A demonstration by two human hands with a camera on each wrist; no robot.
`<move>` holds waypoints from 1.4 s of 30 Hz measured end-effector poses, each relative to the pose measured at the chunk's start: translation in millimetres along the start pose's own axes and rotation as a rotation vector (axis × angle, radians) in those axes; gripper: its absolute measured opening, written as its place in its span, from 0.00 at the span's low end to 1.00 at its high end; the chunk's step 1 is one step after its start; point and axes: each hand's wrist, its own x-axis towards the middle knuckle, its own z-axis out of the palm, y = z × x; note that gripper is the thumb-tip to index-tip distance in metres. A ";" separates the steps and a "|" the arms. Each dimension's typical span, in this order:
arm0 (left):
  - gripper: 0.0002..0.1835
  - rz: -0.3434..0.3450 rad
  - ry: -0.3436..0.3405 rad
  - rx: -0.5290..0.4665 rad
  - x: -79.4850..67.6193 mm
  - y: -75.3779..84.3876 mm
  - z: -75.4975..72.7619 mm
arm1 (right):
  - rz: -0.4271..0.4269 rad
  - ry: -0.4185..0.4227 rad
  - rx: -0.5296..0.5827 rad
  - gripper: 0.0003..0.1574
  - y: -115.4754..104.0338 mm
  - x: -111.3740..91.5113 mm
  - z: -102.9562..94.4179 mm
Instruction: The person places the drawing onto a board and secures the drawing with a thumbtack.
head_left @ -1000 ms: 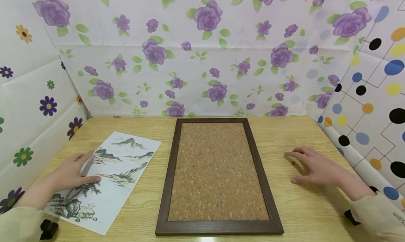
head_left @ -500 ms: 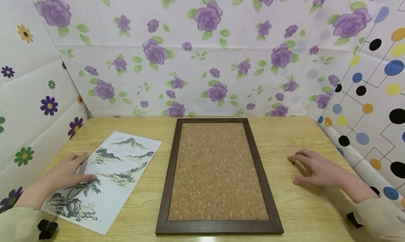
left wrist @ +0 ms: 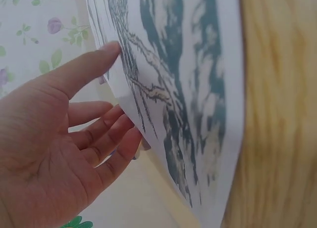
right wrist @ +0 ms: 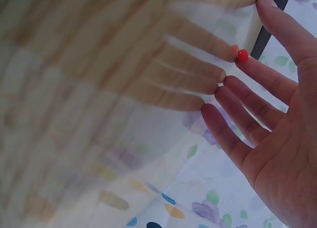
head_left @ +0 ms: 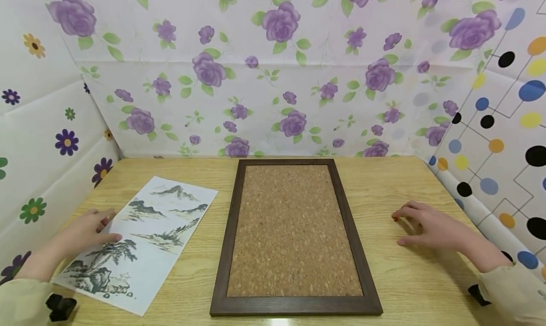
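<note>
My left hand (head_left: 85, 233) lies over the left edge of a white paper sheet (head_left: 149, 288) printed with an ink landscape painting. In the left wrist view its thumb reaches over the print, and the loosely bent fingers (left wrist: 111, 134) are right at the sheet's edge. To the right, my right hand (head_left: 431, 229) rests with its fingertips on the table. A small red round thing (right wrist: 242, 55) sits at the tip of its index finger, overlapping it in the right wrist view; what kind of thing it is I cannot tell.
A cork board (head_left: 294, 231) in a dark brown wooden frame (head_left: 294, 306) lies mid-table between the hands. The pale wood table (head_left: 192, 269) is bounded by a flowered covering (head_left: 264, 89) behind and patterned sheets at both sides.
My left hand has slid leftward across the paper to its edge, and the paper's lower left corner has shifted slightly left. My right hand has moved slightly right, and the red thing shows at its index fingertip.
</note>
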 end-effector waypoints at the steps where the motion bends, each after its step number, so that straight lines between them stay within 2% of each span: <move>1: 0.44 -0.003 -0.001 -0.003 0.5 -1.0 -0.6 | 0.002 -0.004 0.007 0.36 0.3 0.6 -0.3; 4: 0.41 -0.001 -0.002 -0.005 2.4 -3.4 -2.0 | 0.009 -0.010 0.027 0.32 2.4 1.9 0.2; 11: 0.34 -0.008 -0.018 -0.027 4.2 -6.9 -4.0 | -0.027 0.027 0.022 0.14 5.9 6.3 3.7; 16: 0.30 -0.005 -0.049 -0.050 3.0 -7.7 -7.3 | -0.012 0.021 0.015 0.09 5.1 9.5 3.5; 31: 0.27 0.017 -0.095 -0.106 -2.5 -10.6 -11.3 | -0.032 0.031 -0.009 0.11 2.3 14.3 2.6; 37: 0.26 0.009 -0.125 -0.200 -4.3 -10.0 -11.6 | -0.025 0.026 -0.005 0.11 2.7 14.3 2.3; 42: 0.28 0.001 -0.153 -0.327 -4.0 -8.3 -13.6 | -0.037 0.034 0.006 0.11 3.2 14.6 2.4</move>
